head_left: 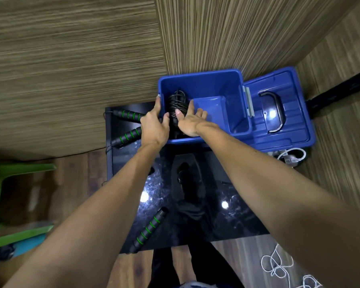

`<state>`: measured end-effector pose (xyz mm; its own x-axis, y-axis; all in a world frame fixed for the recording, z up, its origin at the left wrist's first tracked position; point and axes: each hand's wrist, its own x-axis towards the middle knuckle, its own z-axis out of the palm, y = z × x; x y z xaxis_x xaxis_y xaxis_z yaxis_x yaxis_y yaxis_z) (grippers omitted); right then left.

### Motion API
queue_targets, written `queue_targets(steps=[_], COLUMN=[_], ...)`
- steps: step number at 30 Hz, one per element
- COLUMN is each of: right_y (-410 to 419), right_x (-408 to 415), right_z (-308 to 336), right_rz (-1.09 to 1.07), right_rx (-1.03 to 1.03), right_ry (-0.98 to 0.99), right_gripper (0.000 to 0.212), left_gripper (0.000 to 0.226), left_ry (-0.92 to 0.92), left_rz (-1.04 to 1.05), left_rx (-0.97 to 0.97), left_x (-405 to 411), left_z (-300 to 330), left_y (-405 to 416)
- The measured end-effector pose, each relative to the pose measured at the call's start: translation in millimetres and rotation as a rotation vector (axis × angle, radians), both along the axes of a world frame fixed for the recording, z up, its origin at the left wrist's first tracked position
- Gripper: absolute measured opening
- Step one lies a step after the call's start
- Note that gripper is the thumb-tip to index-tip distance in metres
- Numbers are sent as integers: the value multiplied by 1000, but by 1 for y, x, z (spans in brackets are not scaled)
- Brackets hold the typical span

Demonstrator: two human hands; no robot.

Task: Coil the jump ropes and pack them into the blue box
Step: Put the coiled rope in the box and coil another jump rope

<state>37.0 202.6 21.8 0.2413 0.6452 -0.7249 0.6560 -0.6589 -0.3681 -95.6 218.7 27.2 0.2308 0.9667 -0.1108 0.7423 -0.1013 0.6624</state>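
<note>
Both grips open-fingered against coiled rope in blue box, glossy black table.

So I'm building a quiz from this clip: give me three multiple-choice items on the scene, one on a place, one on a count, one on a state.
1. Where is the coiled rope?
A. inside the blue box
B. on the floor
C. on the green stool

2. How many green-ringed handles lie on the black table?
A. one
B. three
C. five

3. The box lid is:
A. shut
B. open, lying beside the box
C. missing

Answers: 1 A, the coil sits at the box's left end between both hands; 2 B, two at the left, one near the front edge; 3 B, it lies open at the right.
</note>
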Motion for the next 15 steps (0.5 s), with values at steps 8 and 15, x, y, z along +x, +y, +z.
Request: queue_targets(steps=[8, 15], right_y=[0, 1], right_x=[22, 17], right_z=[4, 5], right_rz=[-152, -200], right_rx=[148, 223], right_ry=[240, 220], right_gripper=[99, 92], left_gripper=[61, 62], left_ry=[-55, -90], left_rz=[-8, -15], left_rx=[-28, -42], left_x=[-4, -5], left_z=[1, -1], left_y=[3, 4])
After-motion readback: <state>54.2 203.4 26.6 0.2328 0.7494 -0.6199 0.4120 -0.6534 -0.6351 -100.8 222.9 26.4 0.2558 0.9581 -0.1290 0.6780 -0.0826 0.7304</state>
